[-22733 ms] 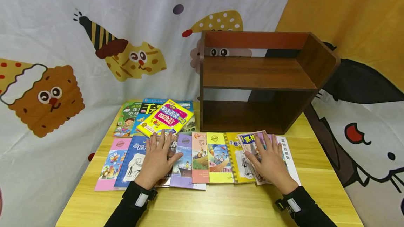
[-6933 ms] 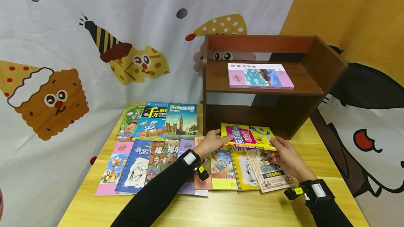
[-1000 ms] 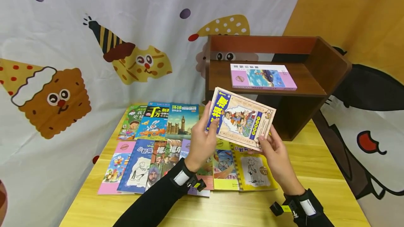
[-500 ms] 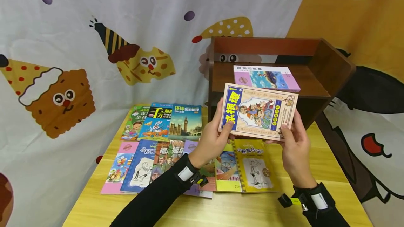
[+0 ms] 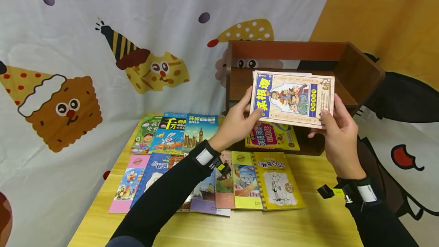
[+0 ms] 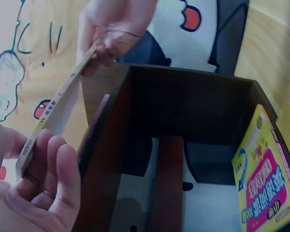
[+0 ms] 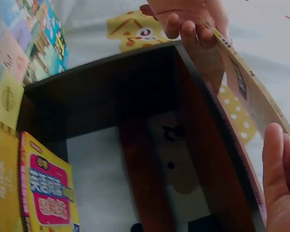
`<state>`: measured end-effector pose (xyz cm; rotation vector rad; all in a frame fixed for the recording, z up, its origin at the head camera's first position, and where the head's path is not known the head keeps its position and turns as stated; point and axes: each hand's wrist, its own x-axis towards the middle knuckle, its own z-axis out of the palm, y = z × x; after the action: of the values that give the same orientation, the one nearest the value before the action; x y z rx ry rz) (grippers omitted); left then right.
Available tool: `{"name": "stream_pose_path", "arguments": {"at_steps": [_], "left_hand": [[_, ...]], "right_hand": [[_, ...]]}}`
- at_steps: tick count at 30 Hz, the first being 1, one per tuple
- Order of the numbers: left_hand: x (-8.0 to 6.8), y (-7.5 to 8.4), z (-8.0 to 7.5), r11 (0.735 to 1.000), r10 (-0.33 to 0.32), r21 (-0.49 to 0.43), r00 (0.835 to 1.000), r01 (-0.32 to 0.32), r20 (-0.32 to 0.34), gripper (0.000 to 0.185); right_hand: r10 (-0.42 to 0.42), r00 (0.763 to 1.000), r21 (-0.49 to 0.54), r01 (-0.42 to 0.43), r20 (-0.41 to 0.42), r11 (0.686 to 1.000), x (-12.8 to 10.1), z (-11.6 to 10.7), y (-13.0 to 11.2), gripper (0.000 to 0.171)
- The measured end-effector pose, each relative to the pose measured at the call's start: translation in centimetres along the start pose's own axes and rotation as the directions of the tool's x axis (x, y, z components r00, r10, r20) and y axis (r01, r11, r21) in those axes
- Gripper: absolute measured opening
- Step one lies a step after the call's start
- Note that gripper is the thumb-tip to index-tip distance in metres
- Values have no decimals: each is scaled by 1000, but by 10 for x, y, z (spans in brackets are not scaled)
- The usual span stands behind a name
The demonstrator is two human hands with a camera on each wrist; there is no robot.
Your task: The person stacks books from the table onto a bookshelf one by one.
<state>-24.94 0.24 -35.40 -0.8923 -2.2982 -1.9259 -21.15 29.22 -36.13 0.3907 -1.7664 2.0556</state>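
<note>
Both hands, left hand [image 5: 240, 121] and right hand [image 5: 337, 130], grip the cream book [image 5: 293, 98] by its ends at the shelf [image 5: 360, 71] top tier (pink book hidden); next, probably lower it flat.

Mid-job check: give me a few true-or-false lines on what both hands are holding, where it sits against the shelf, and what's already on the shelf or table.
1. Both hands hold one book. True: the left hand and right hand grip opposite ends of the beige book.
2. The beige book lies flat on the table. False: it is held up in front of the wooden shelf, at its upper level.
3. A yellow book lies in the shelf's lower compartment. True.
4. The table holds no books. False: rows of books lie on it, left of the shelf.
5. The left hand is empty. False: it grips the beige book.
</note>
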Motion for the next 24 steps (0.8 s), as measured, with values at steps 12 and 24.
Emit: {"name": "stream_pose_path", "arguments": {"at_steps": [12, 24], "left_hand": [[11, 1, -4, 989, -145, 45, 983, 141, 110, 91], [14, 1, -13, 981, -84, 179, 993, 68, 83, 87]], "right_hand": [[202, 979, 103, -204, 30, 974, 5, -15, 1, 74], [235, 967, -139, -221, 99, 965, 15, -31, -1, 92]]}}
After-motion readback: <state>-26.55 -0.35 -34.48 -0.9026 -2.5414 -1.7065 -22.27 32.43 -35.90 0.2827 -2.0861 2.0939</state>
